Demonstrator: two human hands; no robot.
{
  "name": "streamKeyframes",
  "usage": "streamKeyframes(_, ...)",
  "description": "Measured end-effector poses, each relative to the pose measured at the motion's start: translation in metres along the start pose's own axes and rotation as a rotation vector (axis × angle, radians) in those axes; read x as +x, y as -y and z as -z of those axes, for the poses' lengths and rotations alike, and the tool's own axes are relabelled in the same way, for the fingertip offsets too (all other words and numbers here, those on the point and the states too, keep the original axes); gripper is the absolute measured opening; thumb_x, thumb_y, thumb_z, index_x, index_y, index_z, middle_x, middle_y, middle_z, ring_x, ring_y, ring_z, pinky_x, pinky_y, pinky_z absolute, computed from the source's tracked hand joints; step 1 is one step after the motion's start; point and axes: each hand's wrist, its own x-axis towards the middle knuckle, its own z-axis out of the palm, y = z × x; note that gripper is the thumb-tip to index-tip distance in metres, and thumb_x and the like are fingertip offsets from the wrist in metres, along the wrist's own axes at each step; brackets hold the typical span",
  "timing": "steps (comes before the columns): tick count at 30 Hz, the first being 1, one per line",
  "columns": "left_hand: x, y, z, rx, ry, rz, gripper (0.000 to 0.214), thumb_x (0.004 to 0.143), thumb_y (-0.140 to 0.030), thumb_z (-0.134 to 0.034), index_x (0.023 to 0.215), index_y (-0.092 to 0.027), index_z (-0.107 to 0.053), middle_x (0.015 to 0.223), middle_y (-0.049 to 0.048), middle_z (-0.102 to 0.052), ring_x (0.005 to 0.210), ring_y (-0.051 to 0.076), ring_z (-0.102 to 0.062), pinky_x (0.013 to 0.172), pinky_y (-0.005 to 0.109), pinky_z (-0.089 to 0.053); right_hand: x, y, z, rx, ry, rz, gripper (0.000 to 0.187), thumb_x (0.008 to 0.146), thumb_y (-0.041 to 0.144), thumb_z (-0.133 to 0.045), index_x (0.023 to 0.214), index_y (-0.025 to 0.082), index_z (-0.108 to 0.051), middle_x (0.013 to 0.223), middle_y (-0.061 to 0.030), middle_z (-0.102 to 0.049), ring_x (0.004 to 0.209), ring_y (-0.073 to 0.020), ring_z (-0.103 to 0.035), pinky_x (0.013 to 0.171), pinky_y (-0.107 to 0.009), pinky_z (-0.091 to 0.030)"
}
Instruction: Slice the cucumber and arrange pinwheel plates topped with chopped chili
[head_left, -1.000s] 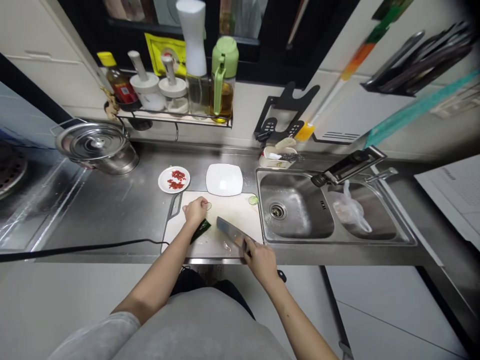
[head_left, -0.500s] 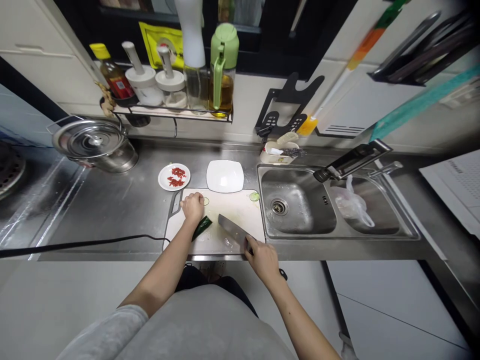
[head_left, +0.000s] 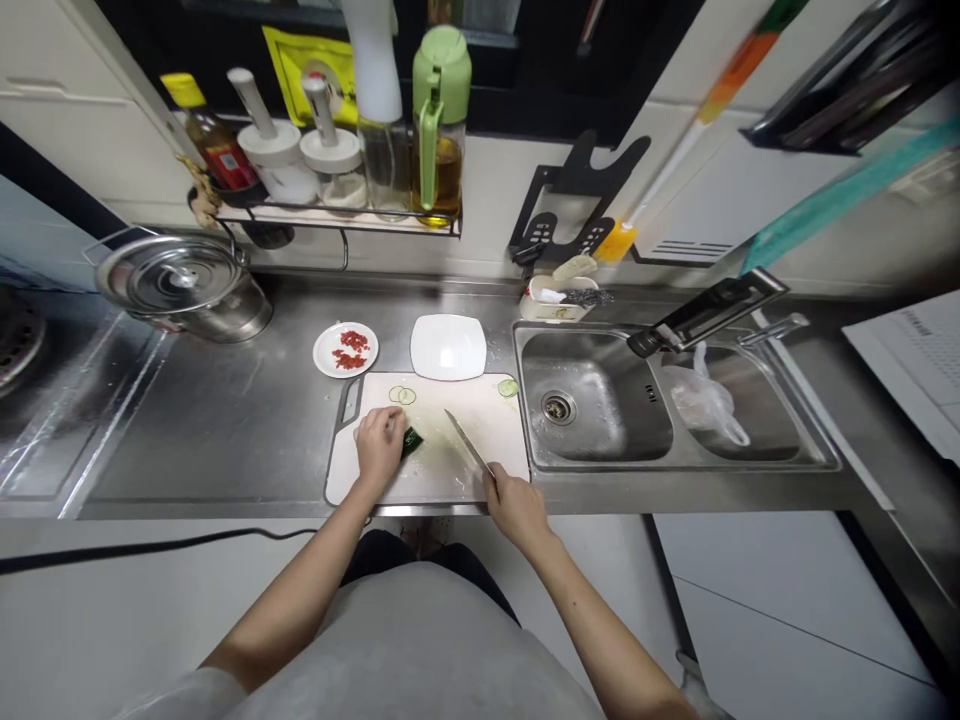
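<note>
On the white cutting board (head_left: 435,488), my left hand (head_left: 380,445) is closed over a piece of dark green cucumber (head_left: 412,441), whose cut end shows to the right of my fingers. The rest of that piece is hidden under the hand. A kitchen knife (head_left: 469,440) is gripped by its handle in my right hand (head_left: 517,505), the wide blade turned edge-on and apart from the cucumber. Two thin overlapping cucumber slices (head_left: 403,395) lie near the board's upper left. Another cucumber bit (head_left: 508,388) sits at the upper right corner.
Behind the board stand a white square plate (head_left: 448,347) and a round plate (head_left: 328,352) with chopped red pieces. A double sink (head_left: 600,400) adjoins the board's right side. A lidded steel pot (head_left: 232,310) is at left, below a rack (head_left: 337,218) of bottles and jars.
My left hand has moved from the top left of the board down to the cucumber, leaving two slices there. The knife has turned from showing its flat side to edge-on.
</note>
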Motion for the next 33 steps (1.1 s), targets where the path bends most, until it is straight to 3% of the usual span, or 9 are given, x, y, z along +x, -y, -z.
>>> streamKeyframes(6,-0.035,0.018,0.009,-0.061,0.032,-0.206,0.024,0.091,-0.031,-0.049,0.104,-0.023,-0.067,0.099,0.0066,-0.065,0.095,0.02,-0.06,0.085,0.035,-0.047,0.006,0.013,0.002,0.002,0.041,0.08,0.035,0.101,0.035,-0.025,0.12,0.023,-0.051,0.089,-0.0078,-0.071,0.087,-0.0203,-0.067,0.07,-0.027,-0.038)
streamKeyframes(15,-0.035,0.022,-0.002,-0.074,0.102,-0.279,0.026,0.091,-0.03,-0.051,0.11,-0.025,-0.067,0.101,0.0068,-0.067,0.095,0.018,-0.062,0.086,0.034,-0.05,0.013,0.03,0.003,-0.004,0.058,0.163,0.037,0.1,0.033,-0.024,0.124,0.022,-0.05,0.091,-0.0088,-0.072,0.089,-0.0215,-0.067,0.071,-0.028,-0.038)
streamKeyframes(33,-0.036,0.035,-0.011,-0.054,0.025,-0.387,0.019,0.088,-0.025,-0.056,0.101,-0.022,-0.069,0.097,0.0071,-0.067,0.091,0.018,-0.06,0.082,0.033,-0.049,0.008,0.044,0.004,-0.034,0.11,0.222,0.03,0.097,0.025,-0.029,0.117,0.017,-0.049,0.086,-0.0124,-0.07,0.086,-0.0246,-0.068,0.071,-0.03,-0.042)
